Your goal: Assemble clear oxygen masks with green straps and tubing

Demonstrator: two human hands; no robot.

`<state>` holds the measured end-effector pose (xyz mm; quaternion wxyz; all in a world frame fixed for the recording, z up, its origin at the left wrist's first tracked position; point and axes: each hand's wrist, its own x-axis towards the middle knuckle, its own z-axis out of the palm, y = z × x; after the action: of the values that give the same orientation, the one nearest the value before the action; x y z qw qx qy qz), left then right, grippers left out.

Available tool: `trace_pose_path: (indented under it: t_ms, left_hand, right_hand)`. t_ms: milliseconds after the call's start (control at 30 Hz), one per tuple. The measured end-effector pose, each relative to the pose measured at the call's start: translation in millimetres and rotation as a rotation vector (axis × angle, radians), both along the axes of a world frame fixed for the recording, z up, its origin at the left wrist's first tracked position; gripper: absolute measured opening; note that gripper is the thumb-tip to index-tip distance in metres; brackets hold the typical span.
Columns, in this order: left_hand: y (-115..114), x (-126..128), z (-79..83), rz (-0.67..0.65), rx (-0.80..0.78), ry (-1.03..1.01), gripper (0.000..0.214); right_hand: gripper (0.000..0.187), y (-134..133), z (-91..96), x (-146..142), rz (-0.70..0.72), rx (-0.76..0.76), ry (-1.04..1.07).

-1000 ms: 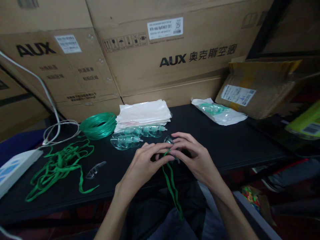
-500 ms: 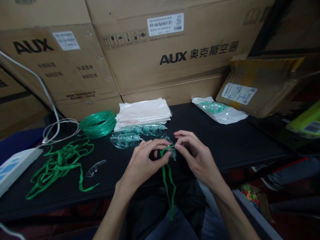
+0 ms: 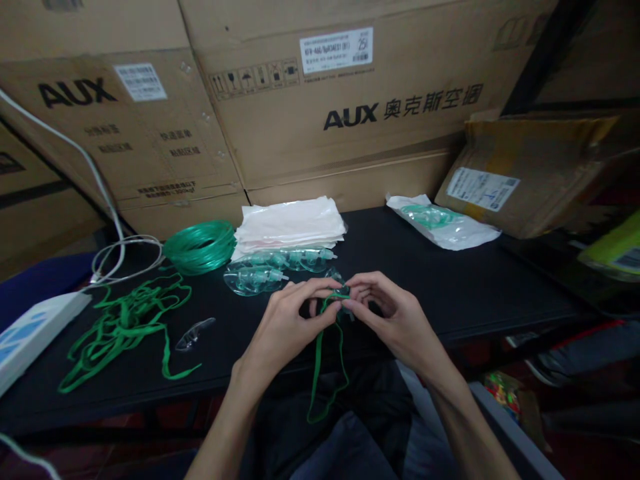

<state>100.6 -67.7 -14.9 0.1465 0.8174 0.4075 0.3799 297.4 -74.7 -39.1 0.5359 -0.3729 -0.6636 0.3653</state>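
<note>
Both hands pinch a thin green elastic strap [image 3: 325,360] at a small clear plastic mask [image 3: 336,280]
Left hand [image 3: 290,327] and right hand [image 3: 393,320] fingertips hide most of the mask

Both forearms rise from the lower edge, the left from about 7 o'clock and the right from about 5 o'clock, meeting near centre. The left hand [image 3: 287,327] and right hand [image 3: 387,320] face each other, fingers curled, thumb and forefinger tips pinched together and nearly touching.

One left hand [image 3: 287,327], one right hand [image 3: 395,320], one strap [image 3: 317,373] between them, one tubing coil [image 3: 200,247], one bag stack [image 3: 290,223], one sealed pack [image 3: 443,227], one strap heap [image 3: 120,327].
</note>
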Motion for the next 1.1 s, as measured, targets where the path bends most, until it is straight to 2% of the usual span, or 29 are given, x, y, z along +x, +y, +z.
trace_pose_path:
  t_ms: [100,333,667,833,1000,1100]
  left_hand:
    - [-1,0,0.9,0.013,0.015,0.02,0.025]
    - [-1,2,0.6,0.023,0.014,0.082,0.022]
    - [-2,1,2.6,0.08,0.006,0.045,0.017]
    - [-2,2,4.3,0.104,0.049,0.03,0.018]
    - [0,-1,-2.6,0.028,0.046,-0.042,0.03]
    - [1,-3,-7.2,-0.021,0.059,-0.041,0.035]
  right_hand:
    - [0.005,0,-1.5,1,-0.017,0.034,-0.077]
    - [0.011,1,0.6,0,-0.096,0.067,-0.107]
    - [0.009,1,-3.5,3,-0.262,-0.028,0.141]
    - [0.015,3,-2.8,3,-0.165,-0.057,0.164]
    - [0.043,3,-1.3,1,-0.07,-0.149,0.102]
    - [0.048,2,0.9,0,-0.003,-0.188,0.006]
